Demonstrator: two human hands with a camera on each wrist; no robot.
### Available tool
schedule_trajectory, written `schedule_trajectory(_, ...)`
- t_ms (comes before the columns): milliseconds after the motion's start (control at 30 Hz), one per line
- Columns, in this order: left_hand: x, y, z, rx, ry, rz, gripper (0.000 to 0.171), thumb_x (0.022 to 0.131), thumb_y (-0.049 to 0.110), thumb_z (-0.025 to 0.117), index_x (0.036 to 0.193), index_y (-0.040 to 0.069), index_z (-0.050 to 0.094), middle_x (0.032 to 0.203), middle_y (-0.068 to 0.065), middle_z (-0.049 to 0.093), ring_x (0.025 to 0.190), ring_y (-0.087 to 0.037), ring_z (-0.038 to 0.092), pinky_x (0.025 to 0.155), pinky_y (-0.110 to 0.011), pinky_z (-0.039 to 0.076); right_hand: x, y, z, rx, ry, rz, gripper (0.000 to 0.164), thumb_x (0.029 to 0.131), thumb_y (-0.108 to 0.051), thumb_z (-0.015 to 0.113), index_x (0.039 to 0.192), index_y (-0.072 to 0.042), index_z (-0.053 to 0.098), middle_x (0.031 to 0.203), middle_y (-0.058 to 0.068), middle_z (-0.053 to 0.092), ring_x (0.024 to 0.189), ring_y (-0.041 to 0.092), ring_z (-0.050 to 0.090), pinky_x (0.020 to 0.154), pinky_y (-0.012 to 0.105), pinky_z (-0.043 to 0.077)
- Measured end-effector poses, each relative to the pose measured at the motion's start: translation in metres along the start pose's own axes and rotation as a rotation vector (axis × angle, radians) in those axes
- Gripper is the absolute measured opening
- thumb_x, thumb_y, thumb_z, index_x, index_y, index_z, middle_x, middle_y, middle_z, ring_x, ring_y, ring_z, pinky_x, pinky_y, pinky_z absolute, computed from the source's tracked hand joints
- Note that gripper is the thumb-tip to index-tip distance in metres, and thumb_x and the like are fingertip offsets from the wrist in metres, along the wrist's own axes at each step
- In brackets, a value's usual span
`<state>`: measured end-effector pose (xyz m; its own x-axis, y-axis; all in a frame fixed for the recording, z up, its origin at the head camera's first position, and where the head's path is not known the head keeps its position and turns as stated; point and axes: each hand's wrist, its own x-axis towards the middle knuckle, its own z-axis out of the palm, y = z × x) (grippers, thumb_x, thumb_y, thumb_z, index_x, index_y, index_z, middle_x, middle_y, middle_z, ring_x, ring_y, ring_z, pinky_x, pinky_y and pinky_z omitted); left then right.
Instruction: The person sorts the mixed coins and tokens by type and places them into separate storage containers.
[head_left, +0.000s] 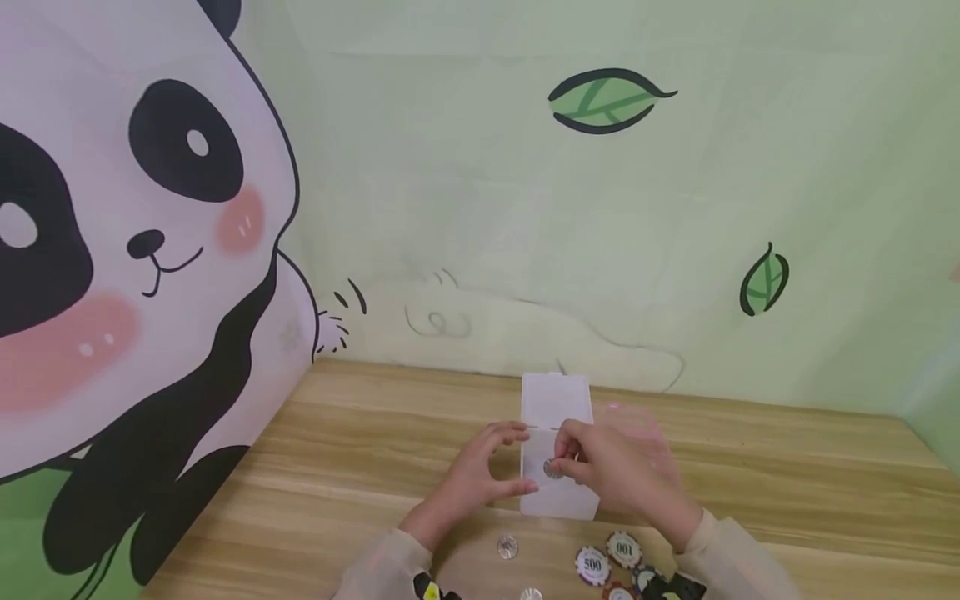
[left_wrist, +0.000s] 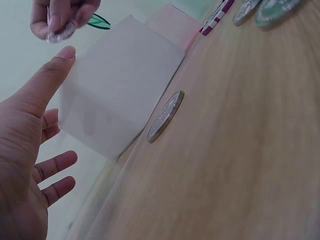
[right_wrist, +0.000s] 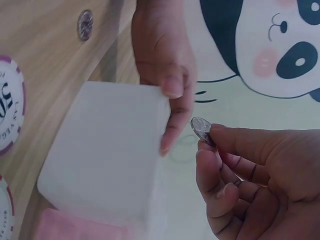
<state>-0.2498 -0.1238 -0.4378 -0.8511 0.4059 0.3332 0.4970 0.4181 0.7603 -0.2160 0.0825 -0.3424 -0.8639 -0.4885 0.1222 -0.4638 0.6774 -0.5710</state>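
Observation:
My right hand [head_left: 615,471] pinches a silver coin [right_wrist: 202,131] between thumb and fingertips, above the opening of a white box [head_left: 558,503]. The box's lid [head_left: 557,398] is tilted back at the far side. My left hand [head_left: 476,471] is at the box's left side, thumb and fingers spread and fairly straight, with the fingertips right at the rim. In the left wrist view its thumb [left_wrist: 47,77] points up toward the pinched coin. On the table in front of the box lies another silver coin [head_left: 507,547]. The inside of the box is mostly hidden by my hands.
A translucent pink box [head_left: 641,429] stands just right of the white one. Several poker chips lie at the near right, including a 500 chip [head_left: 592,566] and a 100 chip [head_left: 624,549]. One more coin [head_left: 531,594] shows at the bottom edge. A panda-printed backdrop [head_left: 450,208] closes off the wooden table.

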Motion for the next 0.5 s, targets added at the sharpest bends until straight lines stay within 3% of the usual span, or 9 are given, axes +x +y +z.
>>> schedule_trajectory(267,-0.001,-0.001,0.001,-0.001,0.006,0.012,0.062,0.074,0.033,0.081,0.127,0.012,0.057,0.144,-0.002,0.050,0.125,-0.023,0.052,0.104,-0.047,0.043,0.015,0.012,0.014,0.020,-0.008,0.066,0.013,0.086,-0.009,0.068,0.082,-0.009,0.056,0.074,-0.001,0.060,0.066,0.009,0.052,0.056,0.019,0.044)
schedule_trajectory(500,0.001,-0.004,0.002,0.005,0.022,0.026,0.061,0.074,0.032,0.081,0.126,0.013,0.058,0.143,0.000,0.051,0.127,-0.023,0.051,0.104,-0.045,0.044,0.027,0.016,0.023,-0.059,-0.010,0.073,0.016,0.083,-0.005,0.071,0.077,-0.009,0.056,0.072,0.000,0.061,0.065,0.010,0.052,0.057,0.020,0.043)
